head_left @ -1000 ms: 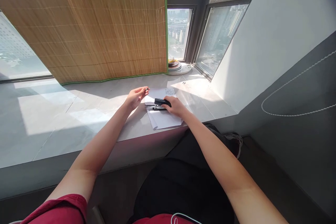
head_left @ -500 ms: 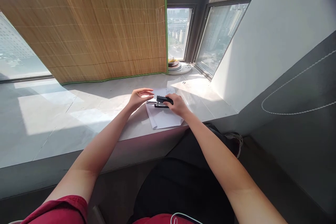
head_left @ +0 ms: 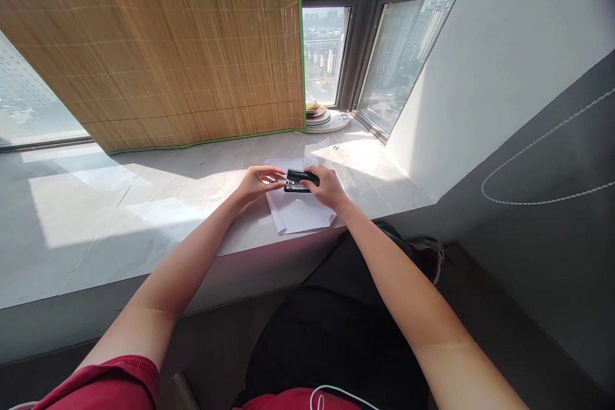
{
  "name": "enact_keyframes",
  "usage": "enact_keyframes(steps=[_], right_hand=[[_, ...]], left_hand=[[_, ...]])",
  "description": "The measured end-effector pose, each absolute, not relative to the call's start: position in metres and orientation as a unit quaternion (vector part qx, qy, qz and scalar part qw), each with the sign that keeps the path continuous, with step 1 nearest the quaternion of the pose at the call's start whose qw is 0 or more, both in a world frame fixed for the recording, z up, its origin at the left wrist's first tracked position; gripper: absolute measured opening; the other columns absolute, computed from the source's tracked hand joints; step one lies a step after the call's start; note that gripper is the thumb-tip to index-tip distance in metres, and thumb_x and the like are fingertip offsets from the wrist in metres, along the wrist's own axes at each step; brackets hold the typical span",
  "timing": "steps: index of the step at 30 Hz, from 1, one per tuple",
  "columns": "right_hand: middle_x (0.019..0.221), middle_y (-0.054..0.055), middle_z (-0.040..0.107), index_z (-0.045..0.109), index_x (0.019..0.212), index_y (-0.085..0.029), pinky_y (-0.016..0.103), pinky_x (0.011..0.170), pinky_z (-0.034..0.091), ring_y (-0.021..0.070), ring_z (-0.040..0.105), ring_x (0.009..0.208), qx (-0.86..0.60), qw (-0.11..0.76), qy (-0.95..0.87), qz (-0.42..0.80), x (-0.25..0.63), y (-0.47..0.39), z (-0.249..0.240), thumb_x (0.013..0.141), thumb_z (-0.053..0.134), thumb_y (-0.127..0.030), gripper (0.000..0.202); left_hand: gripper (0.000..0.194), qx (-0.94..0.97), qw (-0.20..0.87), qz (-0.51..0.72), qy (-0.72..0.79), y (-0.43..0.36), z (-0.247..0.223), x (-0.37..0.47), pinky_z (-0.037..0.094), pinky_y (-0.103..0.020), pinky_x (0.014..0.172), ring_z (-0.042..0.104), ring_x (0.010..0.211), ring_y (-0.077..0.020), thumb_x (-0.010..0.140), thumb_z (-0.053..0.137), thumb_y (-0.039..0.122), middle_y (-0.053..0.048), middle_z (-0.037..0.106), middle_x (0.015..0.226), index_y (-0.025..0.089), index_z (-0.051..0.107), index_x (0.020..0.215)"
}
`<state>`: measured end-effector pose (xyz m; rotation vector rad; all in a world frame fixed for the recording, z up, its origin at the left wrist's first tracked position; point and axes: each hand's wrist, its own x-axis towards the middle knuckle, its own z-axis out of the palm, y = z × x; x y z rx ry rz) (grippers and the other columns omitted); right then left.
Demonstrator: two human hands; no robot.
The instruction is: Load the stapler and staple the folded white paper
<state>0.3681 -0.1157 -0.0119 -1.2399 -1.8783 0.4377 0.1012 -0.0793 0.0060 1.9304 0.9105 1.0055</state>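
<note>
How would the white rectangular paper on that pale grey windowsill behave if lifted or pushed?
The white paper would probably flop if lifted by one edge, since its near left corner looks curled. Pushed, it might slide easily, as the pale grey windowsill looks smooth.

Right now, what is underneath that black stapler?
White paper, lying on the pale sill, shows below the black stapler, which the right hand grips. The stapler and hand cover part of that paper; whatever is there cannot be seen.
</note>
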Motion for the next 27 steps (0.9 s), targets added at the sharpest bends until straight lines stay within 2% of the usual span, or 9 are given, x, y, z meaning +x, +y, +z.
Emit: enact_keyframes(steps=[5, 11, 19, 21, 23, 25, 27], right_hand=[[0.105, 0.01, 0.077, 0.08, 0.114, -0.023, 0.045, 0.096, 0.056, 0.0299, 0.071, 0.099, -0.486, 0.421, -0.747, 0.168, 0.37, -0.115, -0.013, 0.094, 0.076, -0.031, 0.022], [0.103, 0.009, 0.079, 0.082, 0.111, -0.023, 0.049, 0.095, 0.059, 0.0305, 0.073, 0.098, -0.476, 0.44, -0.744, 0.159, 0.373, -0.111, -0.016, 0.092, 0.078, -0.03, 0.021], [0.106, 0.009, 0.081, 0.084, 0.112, -0.022, 0.05, 0.098, 0.06, 0.03, 0.075, 0.1, -0.458, 0.466, -0.731, 0.197, 0.401, -0.106, -0.014, 0.087, 0.081, -0.029, 0.026], [0.105, 0.009, 0.081, 0.084, 0.112, -0.021, 0.048, 0.097, 0.06, 0.0288, 0.075, 0.098, -0.442, 0.462, -0.74, 0.21, 0.4, -0.109, -0.013, 0.087, 0.082, -0.03, 0.027], [0.105, 0.009, 0.08, 0.084, 0.112, -0.021, 0.047, 0.095, 0.06, 0.028, 0.074, 0.097, -0.414, 0.455, -0.758, 0.218, 0.393, -0.113, -0.01, 0.087, 0.082, -0.03, 0.027], [0.105, 0.009, 0.081, 0.083, 0.113, -0.021, 0.046, 0.096, 0.06, 0.0279, 0.073, 0.099, -0.382, 0.446, -0.781, 0.212, 0.381, -0.119, -0.006, 0.088, 0.081, -0.029, 0.026], [0.105, 0.009, 0.082, 0.083, 0.114, -0.022, 0.046, 0.096, 0.059, 0.0281, 0.07, 0.1, -0.365, 0.442, -0.796, 0.194, 0.369, -0.126, -0.002, 0.09, 0.08, -0.027, 0.024]], left_hand=[[0.042, 0.771, 0.373, 0.372, 0.358, -0.084, 0.013, 0.102, 0.064, -0.046, 0.091, 0.079, 0.089, -0.0282, 0.079, 0.094, 0.058, -0.014, 0.085, 0.095, 0.019, 0.09, 0.092], [0.041, 0.784, 0.353, 0.354, 0.368, -0.083, 0.013, 0.099, 0.066, -0.048, 0.096, 0.08, 0.09, -0.0278, 0.079, 0.093, 0.06, -0.013, 0.086, 0.097, 0.02, 0.09, 0.092], [0.039, 0.806, 0.343, 0.346, 0.337, -0.08, 0.013, 0.09, 0.065, -0.048, 0.105, 0.083, 0.102, -0.0302, 0.086, 0.087, 0.058, -0.01, 0.087, 0.105, 0.021, 0.09, 0.101], [0.044, 0.804, 0.344, 0.352, 0.333, -0.08, 0.011, 0.094, 0.066, -0.048, 0.102, 0.083, 0.098, -0.029, 0.083, 0.091, 0.055, -0.011, 0.087, 0.102, 0.021, 0.087, 0.111], [0.058, 0.801, 0.345, 0.371, 0.319, -0.078, 0.006, 0.1, 0.067, -0.047, 0.098, 0.083, 0.095, -0.0273, 0.076, 0.096, 0.053, -0.012, 0.086, 0.105, 0.021, 0.082, 0.123], [0.064, 0.809, 0.328, 0.383, 0.302, -0.076, 0.001, 0.105, 0.067, -0.046, 0.096, 0.081, 0.094, -0.0256, 0.072, 0.099, 0.052, -0.012, 0.085, 0.108, 0.021, 0.078, 0.123], [0.057, 0.822, 0.292, 0.386, 0.3, -0.075, -0.003, 0.107, 0.065, -0.043, 0.096, 0.079, 0.093, -0.024, 0.073, 0.098, 0.052, -0.01, 0.084, 0.107, 0.021, 0.078, 0.117]])
